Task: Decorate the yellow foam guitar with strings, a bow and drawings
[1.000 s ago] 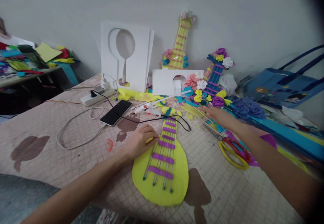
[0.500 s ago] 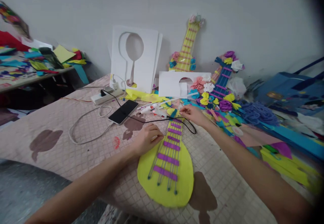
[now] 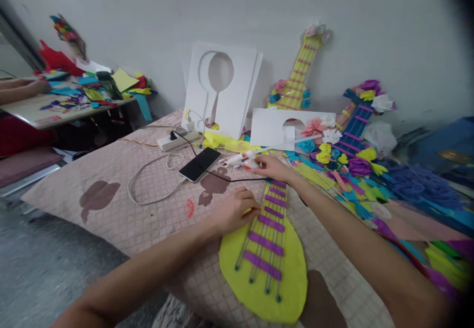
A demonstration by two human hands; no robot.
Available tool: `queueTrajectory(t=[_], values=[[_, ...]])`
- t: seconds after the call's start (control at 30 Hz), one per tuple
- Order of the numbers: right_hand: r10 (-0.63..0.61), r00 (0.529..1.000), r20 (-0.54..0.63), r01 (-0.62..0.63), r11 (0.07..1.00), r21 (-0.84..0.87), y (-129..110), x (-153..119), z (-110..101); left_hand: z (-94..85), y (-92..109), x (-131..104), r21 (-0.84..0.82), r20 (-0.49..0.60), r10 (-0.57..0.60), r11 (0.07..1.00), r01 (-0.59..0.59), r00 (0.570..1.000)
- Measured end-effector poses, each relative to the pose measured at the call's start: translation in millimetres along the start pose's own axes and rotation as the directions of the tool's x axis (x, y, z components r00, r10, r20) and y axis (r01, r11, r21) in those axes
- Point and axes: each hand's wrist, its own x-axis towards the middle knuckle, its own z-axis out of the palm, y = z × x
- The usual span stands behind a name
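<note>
A flat yellow craft guitar [image 3: 266, 293] lies on the table, with purple strips across it and thin grey strings running up its length. My left hand [image 3: 239, 210] is curled, its fingertips pinching the left edge of the neck. Beyond the top of the neck, my right hand [image 3: 274, 167] has its fingers closed around the rear of a white glue gun [image 3: 237, 160] with a small red light. The gun's black cord [image 3: 237, 180] passes near the neck, and the right hand and forearm hide the neck's upper end.
Left of the gun are a phone [image 3: 200, 164] and a white power strip [image 3: 177, 140]. White cut-out boards [image 3: 240, 81] and a finished yellow guitar [image 3: 298, 78] lean on the wall. A blue guitar [image 3: 353, 128], paper flowers and scraps crowd the right. Another person's hand [image 3: 37, 87] rests at the far-left table.
My right hand has moved left from the top of the guitar's neck onto the glue gun. My left hand stays at the neck's edge. The view has turned left.
</note>
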Motion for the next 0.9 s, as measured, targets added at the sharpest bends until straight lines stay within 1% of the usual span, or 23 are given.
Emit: queueTrajectory(t=[0.07,0.13,0.2,0.27,0.37,0.47,0.53,0.6,0.7,0.8,0.9], values=[[0.039,0.998,-0.053,-0.038,0.999,0.003,1.4,-2.1,-15.4,1.1,-3.0,-0.5,0.011,-0.002,0.007,1.000,-0.007,1.000],[0.080,0.989,-0.121,-0.079,0.997,0.009,3.6,-6.1,-35.8,0.3,-6.7,-0.2,0.046,-0.031,-0.006,0.999,0.008,0.999],[0.111,0.974,-0.200,-0.110,0.994,0.018,6.3,-11.6,-58.0,-3.7,-11.1,1.1,0.117,-0.081,-0.060,0.991,0.069,0.995],[0.138,0.950,-0.280,-0.137,0.990,0.021,9.7,-17.8,-78.0,-11.1,-16.7,3.0,0.229,-0.112,-0.130,0.961,0.153,0.985],[0.163,0.917,-0.364,-0.162,0.986,0.035,16.4,-26.6,-98.0,-25.7,-29.6,6.2,0.388,-0.091,-0.215,0.892,0.233,0.972],[0.202,0.891,-0.407,-0.169,0.979,0.115,23.7,-33.1,-104.3,-41.8,-50.5,12.1,0.480,-0.072,-0.314,0.821,0.308,0.947],[0.251,0.863,-0.440,-0.183,0.965,0.190,26.6,-35.9,-103.8,-53.2,-69.2,20.8,0.514,-0.098,-0.359,0.780,0.356,0.928],[0.311,0.829,-0.465,-0.196,0.940,0.279,27.0,-37.9,-102.2,-64.5,-90.8,34.9,0.535,-0.128,-0.389,0.747,0.394,0.912],[0.398,0.791,-0.465,-0.200,0.886,0.418,23.4,-40.0,-100.7,-77.3,-125.0,61.9,0.568,-0.164,-0.430,0.694,0.441,0.888],[0.440,0.776,-0.451,-0.189,0.845,0.500,17.9,-43.7,-100.8,-81.4,-155.3,84.7,0.606,-0.143,-0.436,0.671,0.427,0.889],[0.455,0.784,-0.423,-0.184,0.820,0.541,12.3,-50.3,-101.7,-79.8,-176.8,97.2,0.630,-0.110,-0.444,0.661,0.408,0.889]])
